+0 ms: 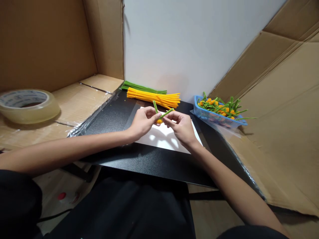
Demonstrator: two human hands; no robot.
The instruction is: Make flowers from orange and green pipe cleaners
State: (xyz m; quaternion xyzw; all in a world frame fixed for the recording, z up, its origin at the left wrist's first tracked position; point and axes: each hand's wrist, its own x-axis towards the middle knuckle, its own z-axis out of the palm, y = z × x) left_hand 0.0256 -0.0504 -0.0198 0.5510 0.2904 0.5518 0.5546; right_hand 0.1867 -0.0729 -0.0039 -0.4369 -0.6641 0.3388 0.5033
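Between my two hands is a small pipe-cleaner piece with an orange bundle point(159, 121) at the bottom and two green pipe-cleaner ends point(167, 113) spreading up in a V. My left hand point(144, 122) pinches it from the left, thumb and fingers closed near the orange part. From the other side my right hand point(181, 127) pinches by the right green end. Both hands are above a white sheet of paper point(159, 141) on the black table point(119, 154). Fingers hide part of the piece.
Behind my hands lie a bundle of orange pipe cleaners point(153, 97) and a green bundle point(144, 87). At right stands a blue basket point(214, 120) filled with green and orange pieces. A tape roll point(51, 109) sits on cardboard at left. Cardboard walls point(286, 116) flank the table.
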